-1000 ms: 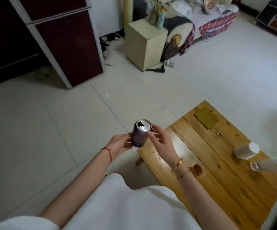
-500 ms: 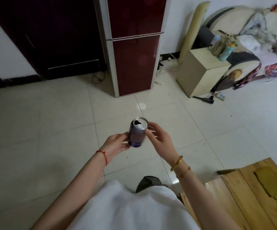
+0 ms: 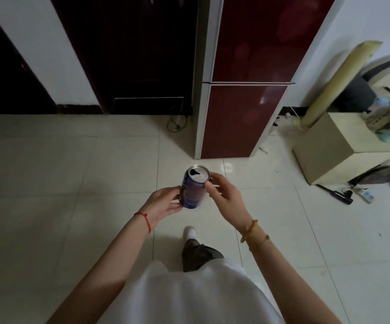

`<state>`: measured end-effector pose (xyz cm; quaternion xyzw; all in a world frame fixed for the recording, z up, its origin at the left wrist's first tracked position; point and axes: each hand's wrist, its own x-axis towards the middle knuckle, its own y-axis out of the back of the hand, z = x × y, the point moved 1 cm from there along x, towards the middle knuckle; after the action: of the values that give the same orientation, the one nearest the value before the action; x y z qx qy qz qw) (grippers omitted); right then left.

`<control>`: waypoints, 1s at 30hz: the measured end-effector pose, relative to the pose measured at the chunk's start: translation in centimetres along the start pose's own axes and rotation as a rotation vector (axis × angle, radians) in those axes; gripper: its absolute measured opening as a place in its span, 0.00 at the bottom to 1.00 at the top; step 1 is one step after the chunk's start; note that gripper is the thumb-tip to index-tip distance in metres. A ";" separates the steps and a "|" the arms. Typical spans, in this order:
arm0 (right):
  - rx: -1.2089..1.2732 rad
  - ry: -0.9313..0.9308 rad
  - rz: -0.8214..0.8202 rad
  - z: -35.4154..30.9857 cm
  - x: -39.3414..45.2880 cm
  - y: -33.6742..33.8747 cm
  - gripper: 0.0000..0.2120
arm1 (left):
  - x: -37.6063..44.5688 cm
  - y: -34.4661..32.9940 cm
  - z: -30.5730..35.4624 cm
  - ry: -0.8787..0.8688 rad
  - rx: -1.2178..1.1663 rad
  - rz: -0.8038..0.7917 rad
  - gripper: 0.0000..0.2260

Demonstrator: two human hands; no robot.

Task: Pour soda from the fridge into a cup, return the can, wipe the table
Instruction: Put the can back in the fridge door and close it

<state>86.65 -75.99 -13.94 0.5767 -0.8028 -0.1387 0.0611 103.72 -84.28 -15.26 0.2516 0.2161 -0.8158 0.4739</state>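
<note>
An opened blue soda can (image 3: 193, 190) stands upright between both my hands, above the tiled floor. My left hand (image 3: 163, 203) holds its lower body from the left, fingers curled round it. My right hand (image 3: 225, 197) pinches the can near its top rim from the right. The dark red fridge (image 3: 243, 90) stands straight ahead with both doors closed. The table and the cup are out of view.
A dark doorway (image 3: 131, 54) lies left of the fridge. At the right stand a cream cabinet (image 3: 334, 146) with bottles on top, a rolled mat (image 3: 339, 83) leaning on the wall, and a power strip (image 3: 364, 195) on the floor. My foot (image 3: 190, 232) steps forward.
The view has swung left and forward from the wooden table to the fridge, which is now closer. Both hands keep the same hold on the can.
</note>
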 end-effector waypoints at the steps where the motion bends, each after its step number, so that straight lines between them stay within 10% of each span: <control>1: -0.002 0.003 -0.012 -0.4 2.2 0.3 0.16 | 1.2 0.0 1.4 -0.013 -0.001 0.008 0.17; 16: -0.046 0.049 -0.091 -3.7 28.4 4.2 0.17 | 18.7 1.8 17.9 -0.182 0.148 -0.091 0.18; 30: -0.129 0.139 -0.070 -7.2 47.2 3.2 0.18 | 33.1 4.5 31.5 -0.521 0.558 0.134 0.32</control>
<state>70.13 -120.60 -9.07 0.6076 -0.7653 -0.1518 0.1486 87.17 -126.94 -11.55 0.1689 -0.1588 -0.8470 0.4784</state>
